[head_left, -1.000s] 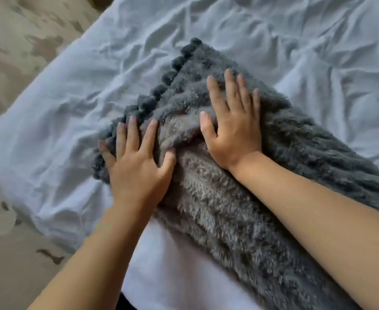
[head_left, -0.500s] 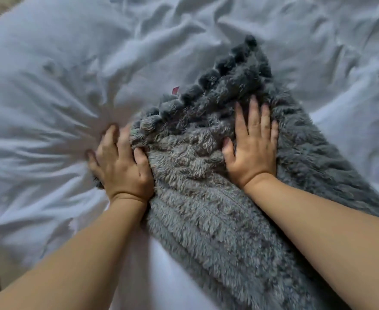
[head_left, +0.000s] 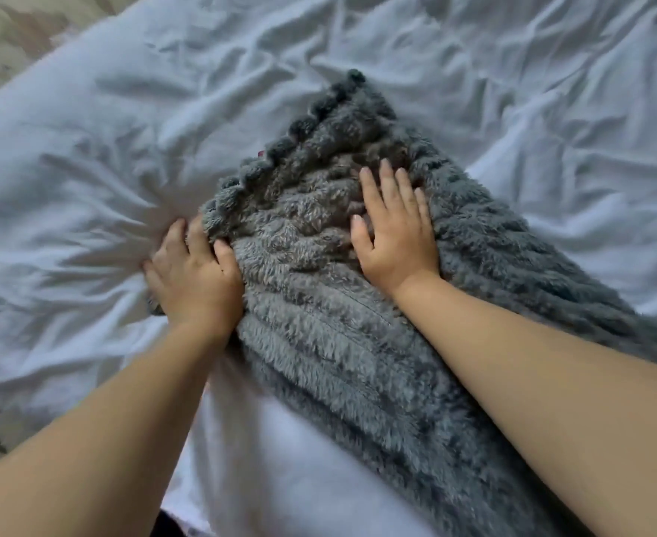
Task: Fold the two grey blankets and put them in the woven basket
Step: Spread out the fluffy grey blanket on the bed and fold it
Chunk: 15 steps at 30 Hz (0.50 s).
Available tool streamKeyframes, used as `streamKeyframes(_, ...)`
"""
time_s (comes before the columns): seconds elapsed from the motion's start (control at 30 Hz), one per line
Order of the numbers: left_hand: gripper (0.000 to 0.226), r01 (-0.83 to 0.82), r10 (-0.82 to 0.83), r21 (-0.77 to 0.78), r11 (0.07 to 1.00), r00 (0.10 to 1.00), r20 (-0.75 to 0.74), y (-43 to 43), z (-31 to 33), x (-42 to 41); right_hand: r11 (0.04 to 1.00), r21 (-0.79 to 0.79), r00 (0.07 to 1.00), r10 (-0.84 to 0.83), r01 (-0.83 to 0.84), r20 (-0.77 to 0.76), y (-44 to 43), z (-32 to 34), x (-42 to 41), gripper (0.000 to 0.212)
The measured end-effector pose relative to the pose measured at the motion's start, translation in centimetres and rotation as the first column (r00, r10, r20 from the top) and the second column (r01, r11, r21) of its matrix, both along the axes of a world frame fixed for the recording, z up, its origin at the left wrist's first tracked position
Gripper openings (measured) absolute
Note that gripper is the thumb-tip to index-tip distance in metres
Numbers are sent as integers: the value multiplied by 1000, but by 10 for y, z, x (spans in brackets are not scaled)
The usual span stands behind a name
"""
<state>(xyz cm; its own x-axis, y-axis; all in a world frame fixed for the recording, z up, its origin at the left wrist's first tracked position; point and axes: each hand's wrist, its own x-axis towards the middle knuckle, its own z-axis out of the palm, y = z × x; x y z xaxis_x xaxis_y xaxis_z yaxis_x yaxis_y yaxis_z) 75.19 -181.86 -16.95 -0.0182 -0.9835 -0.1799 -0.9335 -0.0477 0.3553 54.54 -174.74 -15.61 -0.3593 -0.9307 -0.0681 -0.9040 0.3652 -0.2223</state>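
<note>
Head view: 1 grey blanket (head_left: 319,304), fluffy and ribbed, lies on the bed (head_left: 86,129) over a crumpled white sheet. It runs from the frame's centre toward 5 o'clock, and its bobble-trimmed edge (head_left: 300,125) points toward 12 o'clock. The left hand (head_left: 193,273) sits at the blanket's 9 o'clock edge and holds it, fingers curled down over the edge into the sheet and thumb on the pile. The right hand (head_left: 394,242) lies wide and flat on the blanket's top, fingers straight and close together, pressing. Patterned floor (head_left: 17,36) shows at 10 o'clock.
</note>
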Motion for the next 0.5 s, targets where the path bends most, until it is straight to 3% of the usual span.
streamKeyframes(0.1, 56, -114, 118, 87, 990, 992, -46, 15, 48, -1, 996, 86, 997, -15, 8, 79, 57, 29, -3, 57)
streamKeyframes(0.17, 62, -134, 138, 52, 990, 986, -91, 48, 80, -12, 981, 172, 990, -109, 92, 88, 116, 44, -9, 55)
streamKeyframes(0.27, 67, 159, -158, -4, 987, 978, -138, 129, 116, -40, 915, 319, 947, -298, 249, 116, 221, 59, -24, 53)
streamKeyframes(0.37, 65, 502, -496, 42, 864, 862, -105, 209, 123, -72, 847, 440, 923, -372, 297, 93, 327, 72, -41, 53)
streamKeyframes(0.5, 63, 654, -657, 177, 735, 752, -51, 292, 114, -109, 740, 440, 808, -587, 509, 53, 425, 86, -57, 56)
